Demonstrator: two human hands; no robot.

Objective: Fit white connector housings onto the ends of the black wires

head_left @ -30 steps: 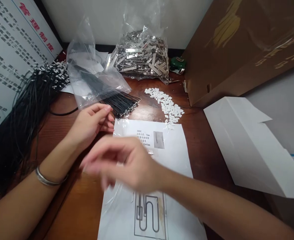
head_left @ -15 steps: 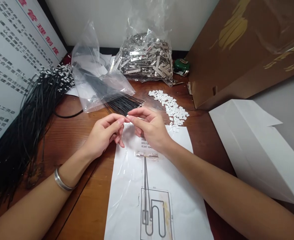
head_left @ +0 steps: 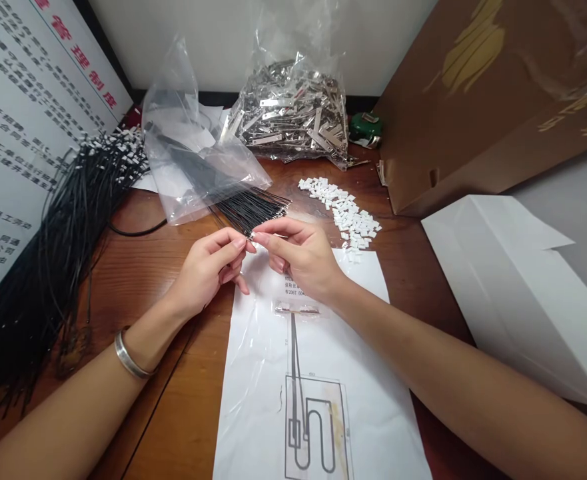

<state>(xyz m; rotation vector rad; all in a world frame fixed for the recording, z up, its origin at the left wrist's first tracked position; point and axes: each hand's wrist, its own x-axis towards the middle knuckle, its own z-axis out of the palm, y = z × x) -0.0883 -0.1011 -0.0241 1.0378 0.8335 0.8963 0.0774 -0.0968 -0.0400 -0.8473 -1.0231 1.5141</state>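
My right hand (head_left: pixel 303 260) had swung in from over the printed sheet (head_left: pixel 256 400) to meet my left hand (head_left: pixel 208 267) above its far left corner. Right fingertips pinched what looked like a small white piece (head_left: pixel 253 233); left thumb and finger pressed together, on what I couldn't tell. That suggested close two-handed work. Loose white pieces (head_left: pixel 343 212) lay beyond its far right.

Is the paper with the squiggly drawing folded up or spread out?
Spread out: the paper lies open on the table, its looping drawing in plain view.
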